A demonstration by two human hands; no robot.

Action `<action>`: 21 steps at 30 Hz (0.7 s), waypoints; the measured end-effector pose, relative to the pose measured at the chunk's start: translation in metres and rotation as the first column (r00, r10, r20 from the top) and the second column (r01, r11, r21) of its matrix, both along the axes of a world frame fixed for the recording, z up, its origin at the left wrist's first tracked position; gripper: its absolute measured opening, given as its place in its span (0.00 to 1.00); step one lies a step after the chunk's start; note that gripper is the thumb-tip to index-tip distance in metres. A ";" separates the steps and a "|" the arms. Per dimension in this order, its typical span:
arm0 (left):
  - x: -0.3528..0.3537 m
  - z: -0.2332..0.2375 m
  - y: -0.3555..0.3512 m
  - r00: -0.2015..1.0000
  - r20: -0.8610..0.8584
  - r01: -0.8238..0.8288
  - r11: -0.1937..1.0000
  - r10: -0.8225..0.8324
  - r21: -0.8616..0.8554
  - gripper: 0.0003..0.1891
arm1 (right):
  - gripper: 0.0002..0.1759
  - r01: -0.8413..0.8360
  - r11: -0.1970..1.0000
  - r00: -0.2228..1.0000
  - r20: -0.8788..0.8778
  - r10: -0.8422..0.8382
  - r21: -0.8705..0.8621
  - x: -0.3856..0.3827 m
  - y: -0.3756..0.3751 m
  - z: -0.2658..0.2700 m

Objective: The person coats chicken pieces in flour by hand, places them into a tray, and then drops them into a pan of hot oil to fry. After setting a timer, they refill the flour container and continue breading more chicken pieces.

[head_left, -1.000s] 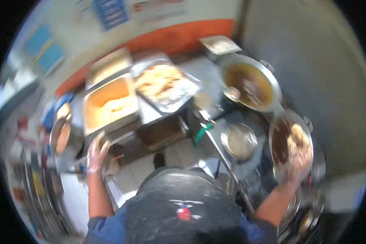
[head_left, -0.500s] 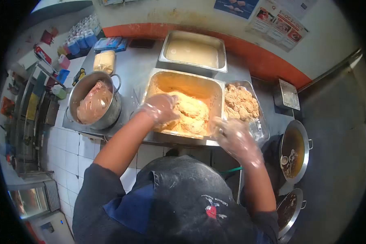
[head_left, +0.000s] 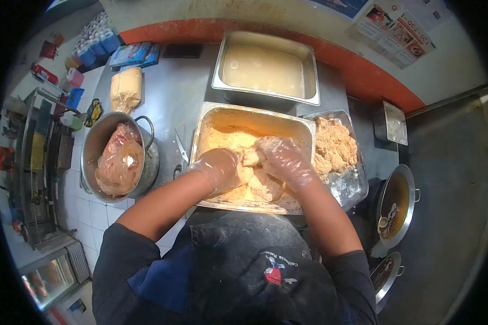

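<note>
Inside a deep steel pan (head_left: 201, 125) lies yellow-orange breading flour (head_left: 230, 139) with floured chicken pieces (head_left: 264, 187) in it. My left hand (head_left: 219, 168), in a clear plastic glove, closes on one end of a flour-coated piece of chicken (head_left: 251, 158). Also gloved, my right hand (head_left: 286, 160) grips the same piece from the other side. Its exact cut is hard to make out, as the fingers cover much of it. Breaded chicken (head_left: 333, 147) is heaped on a metal tray (head_left: 358, 187) right beside the pan.
Behind the pan stands another steel pan (head_left: 317, 100) of pale liquid (head_left: 265, 67). At left are a pot (head_left: 151, 168) with bagged raw meat (head_left: 119, 160), scissors (head_left: 181, 146) and a yellowish bag (head_left: 126, 86). Two oil woks (head_left: 409, 216) stand at right.
My right hand has moved left from the pan's right edge into the pan, beside my left hand. Both hands now hold a piece of chicken. The camera view has shifted slightly.
</note>
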State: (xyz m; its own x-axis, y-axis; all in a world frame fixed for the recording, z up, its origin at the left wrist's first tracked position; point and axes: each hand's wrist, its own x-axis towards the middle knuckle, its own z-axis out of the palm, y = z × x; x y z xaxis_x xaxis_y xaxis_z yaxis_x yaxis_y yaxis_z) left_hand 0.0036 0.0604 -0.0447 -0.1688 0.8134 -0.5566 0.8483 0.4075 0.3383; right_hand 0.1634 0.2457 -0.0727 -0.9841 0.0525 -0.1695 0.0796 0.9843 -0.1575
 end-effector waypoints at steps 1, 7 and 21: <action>-0.002 0.003 -0.002 0.997 0.064 -0.052 0.990 0.044 0.128 0.33 | 0.38 -0.026 0.996 0.969 -0.242 0.045 0.081 0.010 0.006 -0.009; -0.020 -0.008 -0.011 0.975 0.088 -0.223 0.905 0.205 0.362 0.33 | 0.26 0.056 0.992 0.977 -0.213 -0.030 0.117 -0.008 0.003 -0.022; -0.006 -0.026 -0.013 0.988 0.154 -0.070 0.937 0.018 0.342 0.39 | 0.21 0.338 0.203 0.658 0.076 -0.749 -0.919 -0.005 -0.009 -0.021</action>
State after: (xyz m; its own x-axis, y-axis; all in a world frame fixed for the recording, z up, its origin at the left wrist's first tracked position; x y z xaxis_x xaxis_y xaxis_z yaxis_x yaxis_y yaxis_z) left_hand -0.0025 0.0477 -0.0709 -0.1468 0.9533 -0.2639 0.7625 0.2791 0.5837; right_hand 0.1588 0.2363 -0.0941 -0.7436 0.6413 -0.1891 0.2791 0.0408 -0.9594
